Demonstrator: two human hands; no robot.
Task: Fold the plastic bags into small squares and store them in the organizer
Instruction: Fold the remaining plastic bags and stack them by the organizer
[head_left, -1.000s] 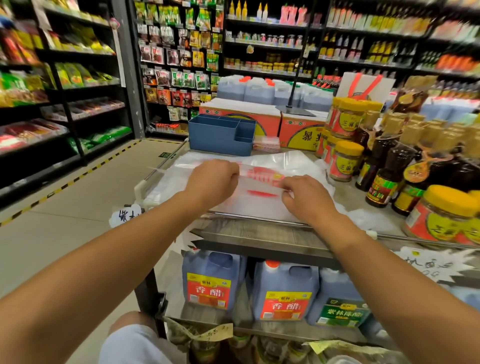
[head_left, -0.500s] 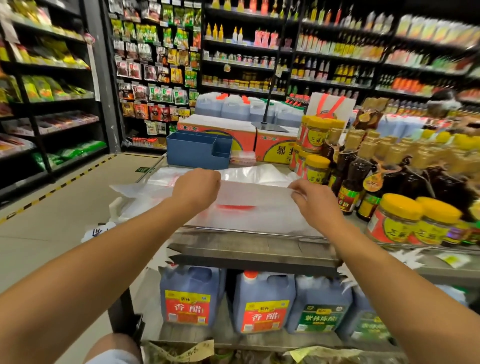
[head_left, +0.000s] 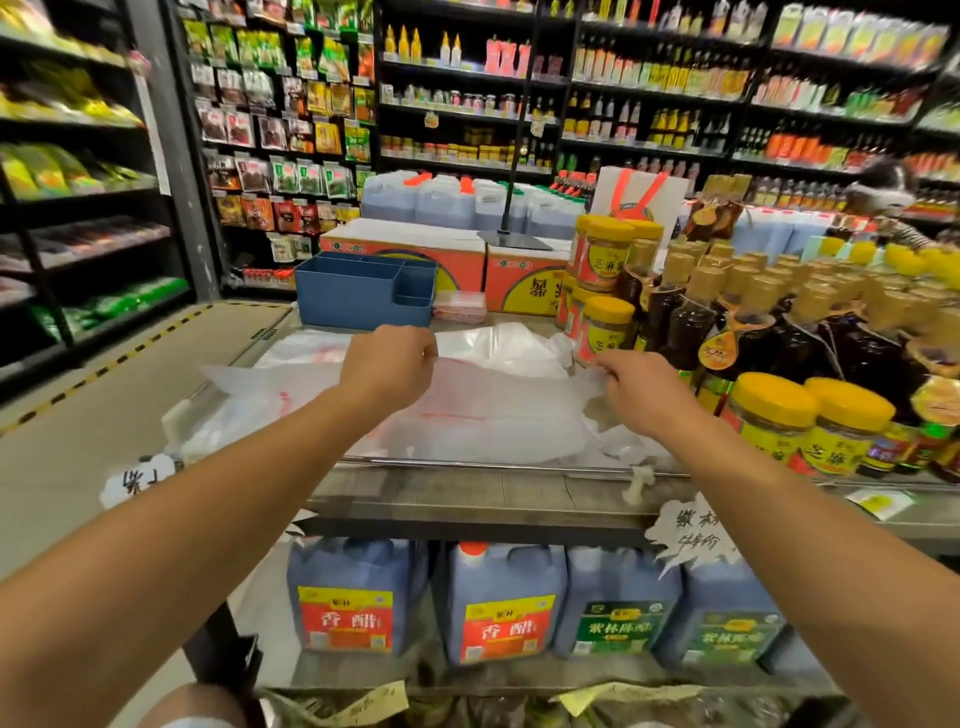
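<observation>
Both hands are out over the display stand, working the same clear plastic bag (head_left: 493, 410) that's spread flat across the top shelf (head_left: 467, 499). Left hand (head_left: 387, 366) is knuckles-up with the fingers curled down, gripping the bag's far edge around the middle. Right hand (head_left: 631, 387) is off to the right, fingers bunched and pinching the bag's right corner just in front of a yellow-lidded jar (head_left: 605, 330), almost touching it. The bag is see-through with some red print on it, and it looks like it's lying on a loose pile of more bags (head_left: 311, 353) that spill toward the left end of the shelf; hard to tell how many are in there. Behind the hands at the back of the shelf sits the blue organizer (head_left: 363, 293), upright, with a big compartment on the left and smaller ones on the right; can't see down into it from here. Just right of it is a small flat stack of what seems to be folded bags (head_left: 460, 305), pinkish, too blurry to be sure. The right side of the shelf is crowded with dark sauce bottles (head_left: 691, 317) and more jars (head_left: 774, 421). Down below, vinegar jugs (head_left: 506, 603) line the lower shelf.
</observation>
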